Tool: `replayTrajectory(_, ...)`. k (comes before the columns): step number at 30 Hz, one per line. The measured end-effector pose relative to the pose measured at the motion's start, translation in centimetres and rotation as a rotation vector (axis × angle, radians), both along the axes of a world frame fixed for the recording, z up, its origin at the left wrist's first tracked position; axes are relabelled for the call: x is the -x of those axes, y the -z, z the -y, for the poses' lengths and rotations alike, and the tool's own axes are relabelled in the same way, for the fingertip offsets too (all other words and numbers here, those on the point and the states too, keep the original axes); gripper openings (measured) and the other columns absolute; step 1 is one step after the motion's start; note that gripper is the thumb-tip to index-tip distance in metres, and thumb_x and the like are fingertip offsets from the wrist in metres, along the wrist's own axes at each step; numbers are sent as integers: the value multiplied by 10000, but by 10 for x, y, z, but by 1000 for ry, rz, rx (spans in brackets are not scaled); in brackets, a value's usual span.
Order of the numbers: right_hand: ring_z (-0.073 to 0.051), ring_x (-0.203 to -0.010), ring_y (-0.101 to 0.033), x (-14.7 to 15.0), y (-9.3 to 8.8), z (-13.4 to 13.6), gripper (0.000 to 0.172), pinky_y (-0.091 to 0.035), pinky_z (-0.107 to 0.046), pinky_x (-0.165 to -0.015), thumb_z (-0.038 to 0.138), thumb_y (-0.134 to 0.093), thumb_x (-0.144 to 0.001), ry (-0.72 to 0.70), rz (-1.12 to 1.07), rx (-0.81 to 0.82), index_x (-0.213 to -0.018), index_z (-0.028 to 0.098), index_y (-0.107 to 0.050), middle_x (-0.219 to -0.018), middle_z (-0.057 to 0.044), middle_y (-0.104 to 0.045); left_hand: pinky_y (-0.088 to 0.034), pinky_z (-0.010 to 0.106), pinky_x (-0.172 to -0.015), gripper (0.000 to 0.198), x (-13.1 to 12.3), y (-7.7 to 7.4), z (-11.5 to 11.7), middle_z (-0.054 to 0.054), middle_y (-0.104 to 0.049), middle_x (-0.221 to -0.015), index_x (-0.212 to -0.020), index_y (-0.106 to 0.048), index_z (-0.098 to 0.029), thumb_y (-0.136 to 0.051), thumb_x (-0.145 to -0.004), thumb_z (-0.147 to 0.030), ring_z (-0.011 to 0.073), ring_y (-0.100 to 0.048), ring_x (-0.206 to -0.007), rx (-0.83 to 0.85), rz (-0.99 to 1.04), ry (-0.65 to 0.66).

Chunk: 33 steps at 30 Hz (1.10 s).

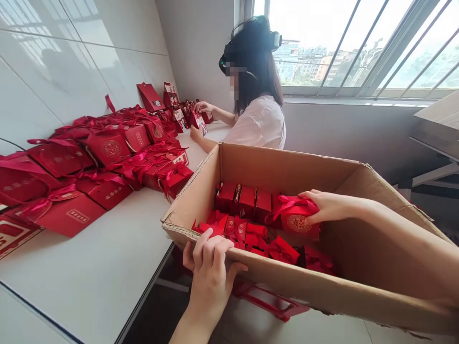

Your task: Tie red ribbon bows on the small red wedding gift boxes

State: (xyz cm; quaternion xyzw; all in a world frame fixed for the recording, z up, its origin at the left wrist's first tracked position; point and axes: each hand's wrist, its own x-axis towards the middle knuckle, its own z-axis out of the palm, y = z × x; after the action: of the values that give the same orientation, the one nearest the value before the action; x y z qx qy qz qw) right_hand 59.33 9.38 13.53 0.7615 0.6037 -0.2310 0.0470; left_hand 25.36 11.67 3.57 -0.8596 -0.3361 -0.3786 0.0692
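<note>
My left hand (pixel 211 272) grips the near wall of a large open cardboard box (pixel 287 277), its fingers hooked over the top edge and the thumb on the outside. Inside the box, my right hand (pixel 326 208) holds a red gift box (pixel 300 222) with a round gold emblem and a pink-red ribbon. The fingers are at its top and right side. Beside and below it in the carton lie several red boxes (pixel 247 200), some with ribbons (pixel 238 231). The underside of the held box is hard to make out.
Red ribboned boxes (pixel 111 148) are piled on the white table (pixel 103 253) at left. Behind the carton, a person (pixel 261 119) with a headset handles small red boxes (pixel 199 122). A red stool (pixel 272 306) stands beneath the carton. A barred window (pixel 340 48) is behind.
</note>
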Motion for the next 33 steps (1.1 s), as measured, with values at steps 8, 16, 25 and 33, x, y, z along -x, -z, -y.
replayTrajectory(8,-304,-926,-608,-18,37,14,687,-500,-364,-773,346,-697,-560,-11,114,184,-1199,149,-542,-1099,-137,-552,-218,438,-1063,162,-4,-1,8,76,-571,-931,-990,-536,-206,-534,-897,-338,257,-473,-1093,63,217,66)
replayTrajectory(16,-319,-1019,-589,9,51,-3,789,-476,-375,-870,400,-666,-645,-36,70,63,-1339,125,-413,-1193,-158,-463,-159,437,-1108,132,-11,0,11,66,-563,-936,-971,-555,-211,-537,-898,-319,237,-460,-1104,100,291,50)
replayTrajectory(25,-360,-1086,-575,110,102,-106,920,-441,-411,-922,444,-714,-663,-97,-48,-110,-1420,138,-290,-1322,-200,-381,-96,358,-1150,128,-14,2,15,40,-626,-903,-941,-602,-222,-545,-892,-327,192,-470,-1124,120,359,48)
replayTrajectory(33,-302,-1217,-509,161,163,-118,897,-397,-378,-1024,322,-675,-700,-77,-189,-164,-1437,92,-217,-1380,-225,-329,-122,355,-1146,149,-20,10,11,0,-675,-861,-924,-616,-251,-627,-775,-260,191,-566,-1039,33,405,28)
